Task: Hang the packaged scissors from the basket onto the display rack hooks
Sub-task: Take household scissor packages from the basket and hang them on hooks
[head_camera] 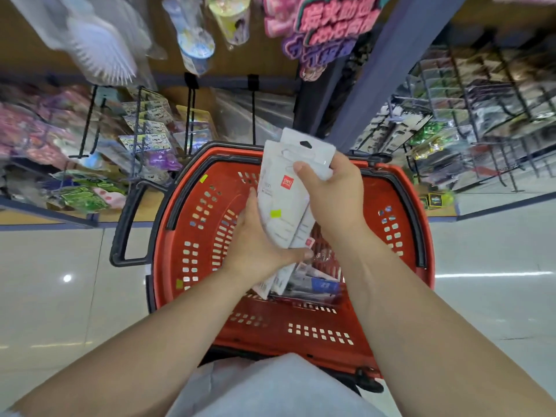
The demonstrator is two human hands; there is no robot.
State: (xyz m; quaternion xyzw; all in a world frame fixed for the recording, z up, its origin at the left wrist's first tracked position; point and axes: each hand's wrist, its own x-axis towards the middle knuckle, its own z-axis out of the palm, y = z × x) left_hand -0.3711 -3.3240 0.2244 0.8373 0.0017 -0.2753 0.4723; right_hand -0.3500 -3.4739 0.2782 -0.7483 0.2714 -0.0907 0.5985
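Note:
A stack of white packaged scissors (284, 191) with a red logo and a hang hole at the top is held above the red basket (186, 236). My left hand (255, 245) grips the lower end of the stack, thumb across the bottom. My right hand (334, 191) pinches the top edge of the stack by the hang hole. More packages (313, 285) lie on the basket floor, partly hidden by the held stack. Black rack hooks (192, 115) stick out from the shelf behind the basket.
The basket has a black handle (126, 224) on its left side and stands on a pale tiled floor. Hooks at the left carry colourful packaged goods (147, 130). A dark post (370, 76) divides this rack from a wire rack (469, 115) at the right.

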